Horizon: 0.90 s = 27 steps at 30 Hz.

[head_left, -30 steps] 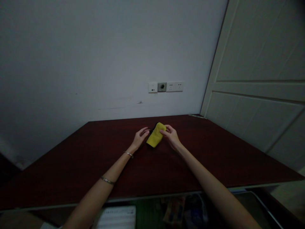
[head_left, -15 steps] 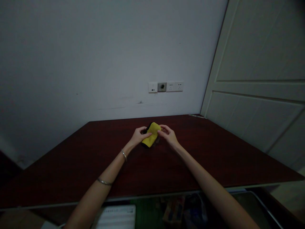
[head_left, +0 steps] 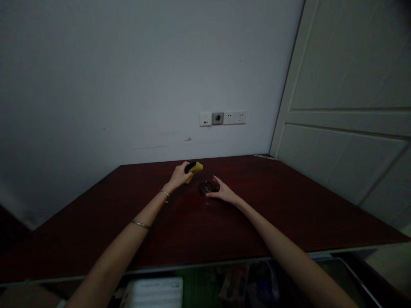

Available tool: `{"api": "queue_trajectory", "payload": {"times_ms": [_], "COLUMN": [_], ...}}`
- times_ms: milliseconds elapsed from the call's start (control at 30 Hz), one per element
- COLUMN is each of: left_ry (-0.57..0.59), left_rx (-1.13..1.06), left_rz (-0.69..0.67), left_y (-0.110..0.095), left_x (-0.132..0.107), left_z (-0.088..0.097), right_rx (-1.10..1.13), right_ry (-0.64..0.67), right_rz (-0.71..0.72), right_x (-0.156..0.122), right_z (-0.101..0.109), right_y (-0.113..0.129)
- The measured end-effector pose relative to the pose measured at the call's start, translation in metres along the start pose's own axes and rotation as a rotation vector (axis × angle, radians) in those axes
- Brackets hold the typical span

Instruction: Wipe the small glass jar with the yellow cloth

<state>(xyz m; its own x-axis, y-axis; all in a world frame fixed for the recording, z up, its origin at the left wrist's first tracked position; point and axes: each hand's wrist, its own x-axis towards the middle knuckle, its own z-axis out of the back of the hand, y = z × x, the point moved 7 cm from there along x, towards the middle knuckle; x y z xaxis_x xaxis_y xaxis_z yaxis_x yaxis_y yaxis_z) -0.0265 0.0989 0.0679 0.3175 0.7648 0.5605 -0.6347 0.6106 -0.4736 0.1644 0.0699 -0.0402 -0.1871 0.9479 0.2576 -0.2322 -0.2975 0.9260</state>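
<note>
My left hand grips a folded yellow cloth with a dark edge, held up to the left of a small round glass ashtray. The ashtray is dark and see-through and rests on the dark red tabletop. Around its right side curves my right hand, thumb at the near rim and fingers at the far side. A gap shows between the cloth and the ashtray.
A pale wall with a row of sockets rises behind the table. On the right stands a white panelled door. Below the table's front edge, an open space holds a white box, something green and other dim items.
My left hand has drawn the cloth left and off the ashtray, which now shows. My right hand has moved slightly down and sits at the ashtray's rim.
</note>
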Motion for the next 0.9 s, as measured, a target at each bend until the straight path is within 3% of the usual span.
{"api": "queue_trajectory", "payload": {"times_ms": [133,233,467,733,900], "left_ry": [0.138,0.181,0.282,0.355,0.351], "left_rx": [0.148,0.185,0.244,0.221,0.179], "left_rz": [-0.209,-0.308,-0.484,-0.464,-0.457], "left_y": [-0.022,-0.032,-0.037,-0.022,-0.024], "left_x": [-0.011,-0.021,-0.033,-0.032,-0.035], "left_z": [-0.023,-0.036,-0.058,-0.067,-0.064], "right_rx": [-0.088,-0.166,-0.346,-0.404,-0.439], "right_ry": [0.005,0.027,-0.028,-0.066,-0.089], "right_rz": [0.044,0.119,0.175,0.15,0.138], "right_x": [-0.001,-0.004,-0.008,-0.009,-0.009], "right_z": [-0.002,-0.005,-0.006,-0.003,-0.002], "right_y": [-0.003,0.006,0.017,0.019,0.019]}}
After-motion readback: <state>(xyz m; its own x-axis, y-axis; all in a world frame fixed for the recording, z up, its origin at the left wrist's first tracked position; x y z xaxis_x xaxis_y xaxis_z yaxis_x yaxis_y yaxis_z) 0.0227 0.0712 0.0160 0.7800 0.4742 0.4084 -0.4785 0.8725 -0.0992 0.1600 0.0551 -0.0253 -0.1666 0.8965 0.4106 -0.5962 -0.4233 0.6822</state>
